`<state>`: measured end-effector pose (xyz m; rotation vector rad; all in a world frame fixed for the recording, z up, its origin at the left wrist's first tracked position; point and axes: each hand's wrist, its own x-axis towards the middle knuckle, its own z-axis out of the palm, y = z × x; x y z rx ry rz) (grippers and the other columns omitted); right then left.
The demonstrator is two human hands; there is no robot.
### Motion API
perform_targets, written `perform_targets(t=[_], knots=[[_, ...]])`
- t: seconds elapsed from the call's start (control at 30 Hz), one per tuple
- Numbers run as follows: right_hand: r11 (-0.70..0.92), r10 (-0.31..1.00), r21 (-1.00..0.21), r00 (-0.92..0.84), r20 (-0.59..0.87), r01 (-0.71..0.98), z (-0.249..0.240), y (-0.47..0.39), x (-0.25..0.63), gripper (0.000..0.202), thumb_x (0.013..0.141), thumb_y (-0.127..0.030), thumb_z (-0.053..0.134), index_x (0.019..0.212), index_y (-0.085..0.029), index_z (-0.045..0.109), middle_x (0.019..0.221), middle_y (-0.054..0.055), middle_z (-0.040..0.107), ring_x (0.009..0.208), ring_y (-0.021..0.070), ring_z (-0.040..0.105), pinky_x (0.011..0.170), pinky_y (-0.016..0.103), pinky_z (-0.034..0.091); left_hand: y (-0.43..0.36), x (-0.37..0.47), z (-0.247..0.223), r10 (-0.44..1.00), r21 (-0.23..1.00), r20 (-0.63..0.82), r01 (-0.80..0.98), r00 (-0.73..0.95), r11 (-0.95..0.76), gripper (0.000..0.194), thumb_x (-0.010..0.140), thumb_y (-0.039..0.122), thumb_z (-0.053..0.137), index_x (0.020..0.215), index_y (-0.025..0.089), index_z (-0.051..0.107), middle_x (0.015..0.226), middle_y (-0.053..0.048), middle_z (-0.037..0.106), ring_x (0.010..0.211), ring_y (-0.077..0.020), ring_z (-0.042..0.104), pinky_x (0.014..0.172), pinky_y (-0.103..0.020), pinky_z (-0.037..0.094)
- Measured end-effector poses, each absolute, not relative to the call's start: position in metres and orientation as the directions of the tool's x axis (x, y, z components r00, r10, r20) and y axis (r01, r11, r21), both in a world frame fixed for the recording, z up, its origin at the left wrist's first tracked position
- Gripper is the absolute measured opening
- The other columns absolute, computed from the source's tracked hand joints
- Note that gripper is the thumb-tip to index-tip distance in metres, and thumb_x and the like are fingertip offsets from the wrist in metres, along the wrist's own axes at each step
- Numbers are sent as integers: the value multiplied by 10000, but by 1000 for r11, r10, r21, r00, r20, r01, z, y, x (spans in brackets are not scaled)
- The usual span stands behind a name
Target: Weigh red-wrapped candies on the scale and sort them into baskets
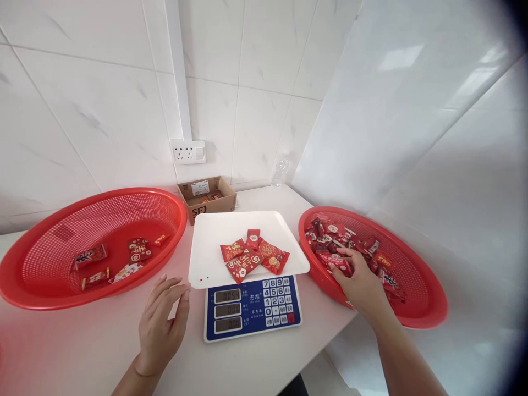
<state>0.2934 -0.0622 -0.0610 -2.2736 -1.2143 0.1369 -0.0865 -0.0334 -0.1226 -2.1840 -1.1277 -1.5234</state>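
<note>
My right hand [363,283] reaches into the red plastic basket [429,291] on the right, thumb and fingers closed on a red snack packet [335,263]. Around it lie several more red wrapped snacks, some with white sticks. My left hand [164,319] hovers empty by the scale's left side, fingers loosely bent and apart. Between the hands stands a digital scale [253,308] with a blue keypad panel. Its white tray [214,236] bears several red packets [243,265], grouped near the middle. The top display seems to read 0.054.
To the left, another red basket [37,242] holds a few scattered packets. Behind the scale are an open cardboard box [210,206] with some packets inside and a clear plastic bottle [281,171]. Tiled walls border the white table [198,368]; a socket [188,152] is mounted at the back.
</note>
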Motion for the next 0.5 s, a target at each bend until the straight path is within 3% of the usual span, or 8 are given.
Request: perform_targets(t=[0.1, 0.2, 0.5], knots=[[-426, 804, -517, 572, 161, 743, -62, -62, 294, 517, 735, -386, 508, 1222, -216, 527, 1153, 103, 640, 920, 262, 633, 775, 377, 471, -33, -86, -122, 447, 215, 881, 710, 155, -671, 181, 791, 24, 576, 925, 141, 611, 804, -73, 674, 869, -197, 633, 926, -414, 485], [-352, 828, -506, 514, 224, 787, -65, -63, 296, 459, 744, -385, 482, 1138, -181, 598, 1141, 118, 642, 1015, 281, 600, 841, 399, 465, -33, -86, -121, 444, 214, 883, 711, 153, -671, 175, 790, 22, 577, 914, 140, 610, 804, -75, 672, 861, -198, 633, 919, -413, 487], [-227, 848, -511, 426, 315, 829, -71, -62, 302, 378, 779, -423, 460, 989, -171, 647, 1025, 131, 662, 974, 281, 611, 854, 428, 480, -32, -86, -121, 436, 212, 888, 711, 147, -670, 180, 786, 18, 583, 920, 136, 606, 805, -75, 657, 841, -190, 621, 908, -410, 491]])
